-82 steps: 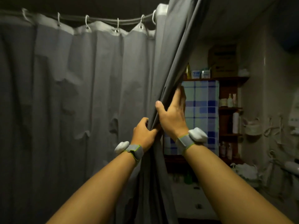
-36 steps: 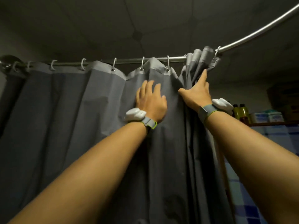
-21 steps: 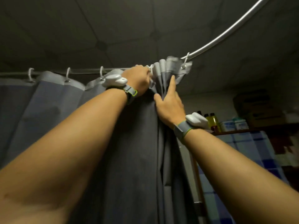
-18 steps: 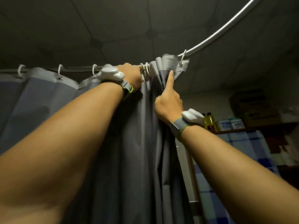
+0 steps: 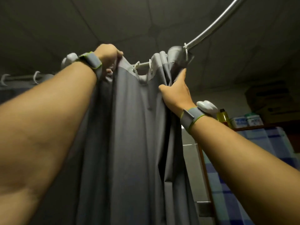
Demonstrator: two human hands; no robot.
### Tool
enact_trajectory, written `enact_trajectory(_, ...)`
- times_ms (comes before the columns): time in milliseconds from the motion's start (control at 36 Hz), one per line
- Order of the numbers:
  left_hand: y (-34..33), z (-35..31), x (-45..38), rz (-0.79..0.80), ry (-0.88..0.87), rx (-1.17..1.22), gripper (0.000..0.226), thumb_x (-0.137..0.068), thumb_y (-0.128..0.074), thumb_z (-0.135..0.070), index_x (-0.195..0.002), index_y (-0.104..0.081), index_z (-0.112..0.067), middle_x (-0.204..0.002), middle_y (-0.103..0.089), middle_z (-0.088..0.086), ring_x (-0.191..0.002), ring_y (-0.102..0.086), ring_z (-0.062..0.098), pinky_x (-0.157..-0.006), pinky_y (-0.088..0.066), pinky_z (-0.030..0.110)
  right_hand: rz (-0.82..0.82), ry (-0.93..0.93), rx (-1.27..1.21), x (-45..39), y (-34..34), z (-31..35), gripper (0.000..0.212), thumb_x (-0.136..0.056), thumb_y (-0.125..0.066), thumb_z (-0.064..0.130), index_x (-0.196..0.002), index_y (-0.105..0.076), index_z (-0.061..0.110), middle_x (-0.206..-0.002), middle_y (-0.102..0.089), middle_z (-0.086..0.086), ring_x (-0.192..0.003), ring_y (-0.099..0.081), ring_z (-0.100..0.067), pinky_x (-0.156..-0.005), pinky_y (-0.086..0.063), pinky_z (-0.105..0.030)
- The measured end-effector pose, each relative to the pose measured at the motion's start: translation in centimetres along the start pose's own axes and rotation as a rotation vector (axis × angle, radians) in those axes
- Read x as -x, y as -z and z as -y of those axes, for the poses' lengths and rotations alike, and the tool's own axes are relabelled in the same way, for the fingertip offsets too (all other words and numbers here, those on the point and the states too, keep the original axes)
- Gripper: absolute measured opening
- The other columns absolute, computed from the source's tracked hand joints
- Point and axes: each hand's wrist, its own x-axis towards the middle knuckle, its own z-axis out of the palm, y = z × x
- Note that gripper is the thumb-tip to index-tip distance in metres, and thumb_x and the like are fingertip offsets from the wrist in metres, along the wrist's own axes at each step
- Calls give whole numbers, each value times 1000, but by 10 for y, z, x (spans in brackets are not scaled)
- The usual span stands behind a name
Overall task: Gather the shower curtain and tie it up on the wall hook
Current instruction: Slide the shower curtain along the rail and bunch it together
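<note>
A curved metal rod (image 5: 215,25) carries the grey shower curtain (image 5: 129,127), hung by white rings (image 5: 186,51).

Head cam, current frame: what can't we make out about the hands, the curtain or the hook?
- Wall hook: nowhere in the head view.
- Left hand fingers: curled into the shower curtain top hem; the fold hides their tips.
- Right hand: its other fingers sit behind the bunched folds; only thumb and forefinger show.
- Curtain bottom: cut off by the lower frame edge.
- Labels on the shelf boxes: too small and dim to read.
</note>
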Motion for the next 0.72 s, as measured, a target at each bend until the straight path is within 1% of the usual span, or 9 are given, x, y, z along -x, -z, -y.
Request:
enact_trajectory(83, -3, 8, 16, 36, -16, 95, 19, -90, -55, -27, -72, -51, -21, -75, -48, 1, -64, -44, 15, -61, -40, 25, 89, 26, -30, -3, -10, 2, 93, -82, -56, 23, -156, 0, 21, -151, -41, -9, -134, -44, -30, -111, -34, -34)
enact_trajectory(111, -3, 10, 22, 0, -57, 96, 10, -89, -57, -30, -83, -54, -23, -88, -54, 1, -72, -51, 16, -65, -48, 29, 145, 52, -36, -3, -19, 3, 91, -78, -55, 24, -155, -6, 21, -151, -42, -8, -134, -44, -28, -113, -34, -37)
enact_trajectory(167, 6, 20, 27, -116, -112, 104, 27, -83, -60, -33, -109, -54, -29, -118, -55, -1, -89, -57, 19, -67, -59, 40, 252, 117, -61, -3, -43, 5, 92, -72, -51, 25, -155, -11, 22, -157, -32, -4, -143, -33, -22, -118, -28, -41)
enact_trajectory(194, 14, 24, 29, -201, -147, 86, 30, -82, -59, -30, -111, -53, -28, -121, -55, -2, -89, -58, 20, -69, -60, 43, 292, 144, -71, -3, -55, 5, 92, -72, -50, 25, -156, -11, 22, -160, -24, -2, -147, -24, -19, -121, -22, -40)
enact_trajectory(306, 59, 53, 44, -371, -162, -152, 20, -72, -53, -23, -91, -59, -27, -106, -67, 1, -96, -65, 27, -87, -56, 43, 441, 130, -159, -5, -98, 18, 83, -80, -47, 19, -156, -13, 21, -163, -18, 3, -148, -18, -13, -122, -17, -32)
enact_trajectory(417, 119, 89, 53, -308, -83, -445, 25, -88, -52, -25, -106, -67, -16, -114, -65, 5, -105, -57, 27, -88, -44, 29, 515, 121, -174, -2, -144, 37, 82, -79, -45, 26, -156, -15, 25, -162, -20, 7, -148, -18, -11, -121, -16, -30)
enact_trajectory(528, 160, 106, 60, -142, -46, -732, 29, -96, -43, -5, -115, -61, 7, -128, -57, 25, -120, -52, 40, -92, -44, 39, 544, 103, -162, 3, -182, 55, 68, -95, -43, 17, -156, -13, 24, -162, -18, 5, -148, -19, -14, -110, -16, -19)
enact_trajectory(611, 196, 118, 69, -90, -60, -879, 31, -94, -42, 4, -119, -56, 12, -129, -55, 30, -122, -51, 42, -99, -39, 44, 550, 104, -186, 9, -223, 78, 67, -97, -43, 14, -156, -11, 20, -162, -18, 2, -148, -18, -15, -111, -16, -20)
enact_trajectory(722, 248, 151, 69, -62, 27, -763, 32, -96, -42, -7, -115, -63, 8, -127, -60, 25, -120, -55, 37, -97, -42, 38, 557, 93, -189, 18, -276, 98, 69, -95, -42, 16, -156, -11, 24, -161, -21, 3, -146, -22, -17, -115, -20, -25)
